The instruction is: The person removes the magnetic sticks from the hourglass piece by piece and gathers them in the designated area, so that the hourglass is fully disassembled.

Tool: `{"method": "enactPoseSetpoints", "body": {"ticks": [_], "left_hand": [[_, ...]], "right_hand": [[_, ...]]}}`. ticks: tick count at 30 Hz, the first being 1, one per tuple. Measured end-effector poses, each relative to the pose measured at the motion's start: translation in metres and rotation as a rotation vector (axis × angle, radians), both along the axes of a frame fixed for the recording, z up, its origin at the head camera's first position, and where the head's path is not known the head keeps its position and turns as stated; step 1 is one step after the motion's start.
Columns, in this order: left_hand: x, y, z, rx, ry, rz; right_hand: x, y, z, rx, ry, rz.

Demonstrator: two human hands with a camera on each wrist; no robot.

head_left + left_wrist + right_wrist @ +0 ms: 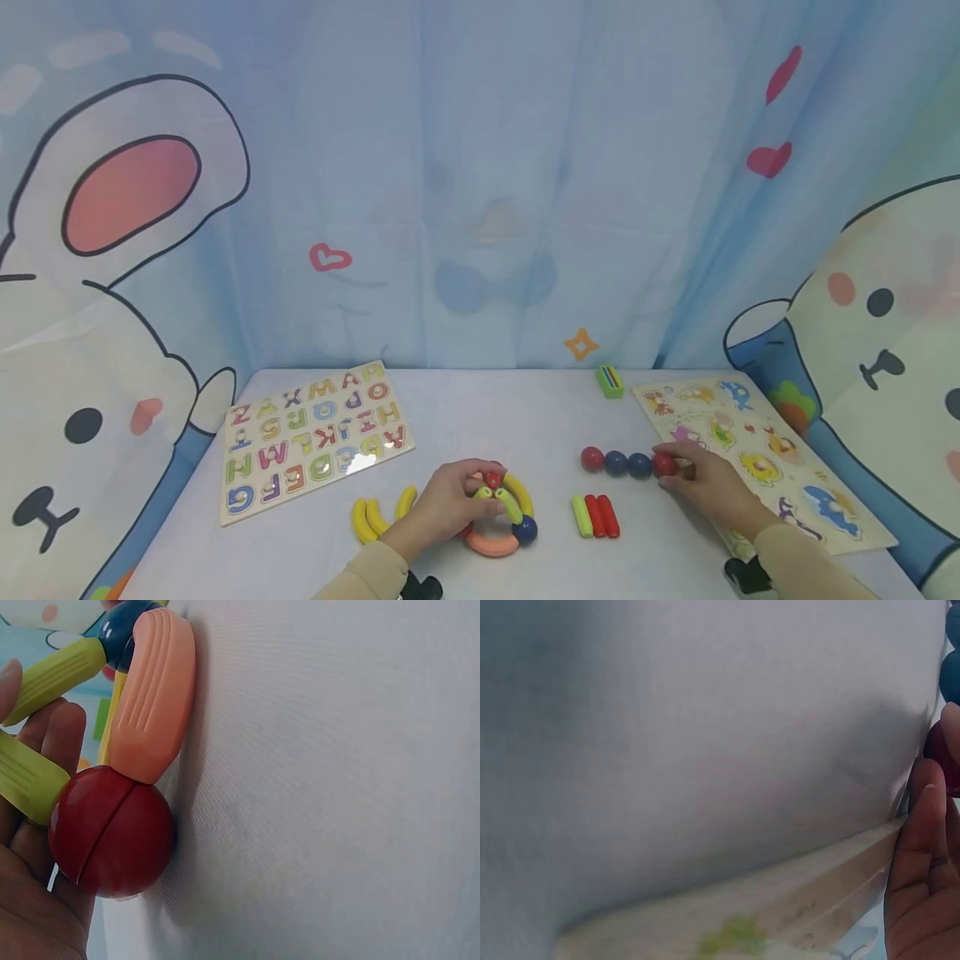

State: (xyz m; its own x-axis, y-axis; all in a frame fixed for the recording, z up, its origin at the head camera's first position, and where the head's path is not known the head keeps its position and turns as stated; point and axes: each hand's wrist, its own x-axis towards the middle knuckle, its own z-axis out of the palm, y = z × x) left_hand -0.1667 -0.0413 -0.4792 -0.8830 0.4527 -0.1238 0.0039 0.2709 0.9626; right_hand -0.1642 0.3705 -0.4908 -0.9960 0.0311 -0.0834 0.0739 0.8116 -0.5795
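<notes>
- Ring toy (498, 517): a loop of curved sticks and balls, lying on the table (480, 408) near the front edge, at the middle.
- Left hand (448, 502) rests on the ring's left side, fingers curled round its sticks. The left wrist view shows a red ball (111, 831), an orange stick (151, 694), a blue ball (118, 630) and green sticks (56, 671) against the fingers (45, 742).
- Right hand (708, 487) is well apart from the ring. Its fingertips pinch the red end ball (663, 464) of a row of four balls, just beside the animal puzzle (757, 454).
- Handling, as a judgement: the pieces look like hard, smooth, light plastic, stiff in themselves. The ring seems held only at its joints, so it may flex or come apart if lifted by one stick. Better to hold across two neighbouring sticks, or cup it from below.
- Balls are glossy and round, likely to roll or slip. A pinch across the middle suits them.
- Elsewhere: loose yellow curved sticks (378, 512) left of the ring, three straight sticks (596, 517) to its right, an alphabet puzzle (315, 437) at far left, a small green block (610, 381) at the back.
</notes>
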Motion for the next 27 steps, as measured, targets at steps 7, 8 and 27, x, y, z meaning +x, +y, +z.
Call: {"method": "enactPoseSetpoints", "body": {"ticks": [7, 8, 27], "left_hand": [[0.0009, 0.0007, 0.0003, -0.010, 0.006, 0.007], [0.0008, 0.0006, 0.0002, -0.010, 0.007, 0.008], [0.0010, 0.0004, -0.0013, -0.014, 0.017, 0.009]], "right_hand": [[-0.0023, -0.0007, -0.0028, 0.015, -0.001, -0.012], [-0.0024, -0.0009, -0.0028, 0.011, -0.002, -0.016], [-0.0032, -0.0051, -0.0042, 0.016, 0.001, -0.024]]}}
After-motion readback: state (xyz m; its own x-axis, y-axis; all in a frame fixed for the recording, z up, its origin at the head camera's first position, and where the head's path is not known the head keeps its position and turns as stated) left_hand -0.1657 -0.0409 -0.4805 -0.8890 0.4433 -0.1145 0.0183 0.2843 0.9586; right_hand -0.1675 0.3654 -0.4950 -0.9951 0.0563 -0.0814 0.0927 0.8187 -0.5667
